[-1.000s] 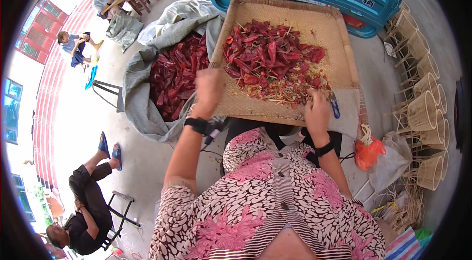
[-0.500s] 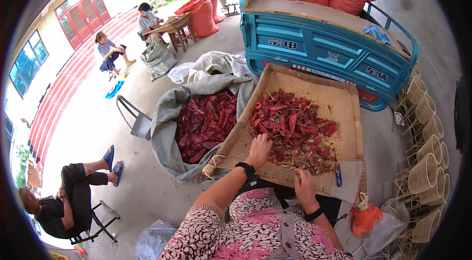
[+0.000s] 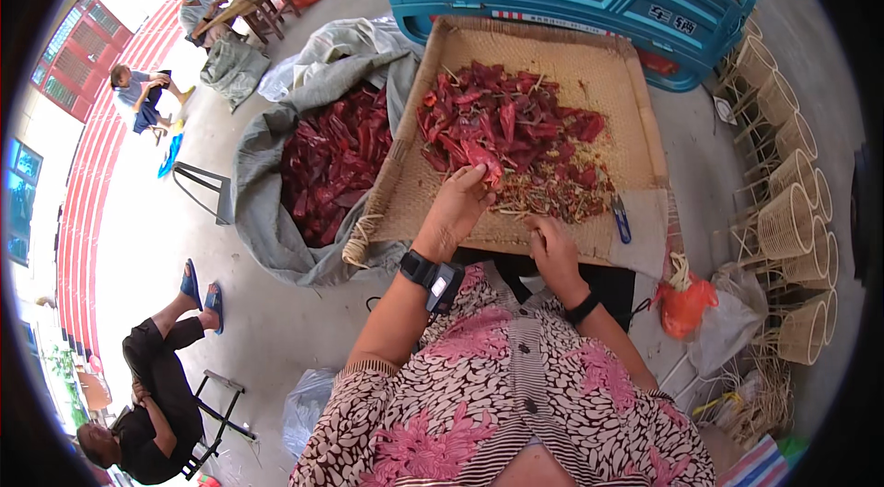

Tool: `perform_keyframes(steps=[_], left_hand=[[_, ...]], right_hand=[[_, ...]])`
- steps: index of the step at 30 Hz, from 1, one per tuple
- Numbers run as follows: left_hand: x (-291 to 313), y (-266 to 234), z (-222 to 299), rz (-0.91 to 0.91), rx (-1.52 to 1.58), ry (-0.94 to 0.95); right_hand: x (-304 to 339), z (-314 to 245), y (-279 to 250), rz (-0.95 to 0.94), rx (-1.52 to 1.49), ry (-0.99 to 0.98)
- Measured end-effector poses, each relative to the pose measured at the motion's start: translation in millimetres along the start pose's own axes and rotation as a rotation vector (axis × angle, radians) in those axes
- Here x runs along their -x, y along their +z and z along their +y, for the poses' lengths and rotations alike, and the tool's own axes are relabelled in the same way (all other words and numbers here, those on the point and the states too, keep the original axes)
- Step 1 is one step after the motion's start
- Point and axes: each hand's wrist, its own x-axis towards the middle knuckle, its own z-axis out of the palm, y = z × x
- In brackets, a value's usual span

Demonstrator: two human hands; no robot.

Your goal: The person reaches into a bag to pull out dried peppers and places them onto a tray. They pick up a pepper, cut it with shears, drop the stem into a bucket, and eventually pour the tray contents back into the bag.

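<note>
An outdoor farmyard work area: concrete ground, a sack of dried chillies, stacked wicker baskets.

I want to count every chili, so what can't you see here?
- Head view: chilies deep in the grey sack, buried under the top ones.
- Whether the left hand pinches a chili from the pile: fingers cover it.
- What the right hand touches among the stems: too small.

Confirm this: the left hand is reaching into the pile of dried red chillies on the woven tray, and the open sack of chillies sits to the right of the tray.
Not quite. The head view shows the sack to the left of the woven tray, not the right. The rest holds: the left hand reaches into the pile of dried red chillies on the tray.
</note>
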Motion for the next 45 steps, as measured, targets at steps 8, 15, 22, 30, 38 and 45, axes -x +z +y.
perform_keyframes(steps=[8,15,22,30,38,45], left_hand=[[13,0,-30,-0.078,0.383,-0.292],[26,-20,-20,-0.110,0.359,-0.161],[32,-83,101,0.236,0.253,0.553],[-38,-73,45,0.202,-1.107,0.570],[-66,-64,7,0.180,-2.281,0.671],[-42,-43,14,0.312,-2.179,0.995]], right_hand=[[7,-6,-1,-0.001,-0.171,0.152],[8,1,2,-0.017,-0.098,0.101],[6,8,2,-0.055,-0.049,0.096],[1,4,3,-0.041,0.036,0.073],[4,11,4,-0.108,0.039,0.090],[6,15,4,-0.055,0.000,0.068]])
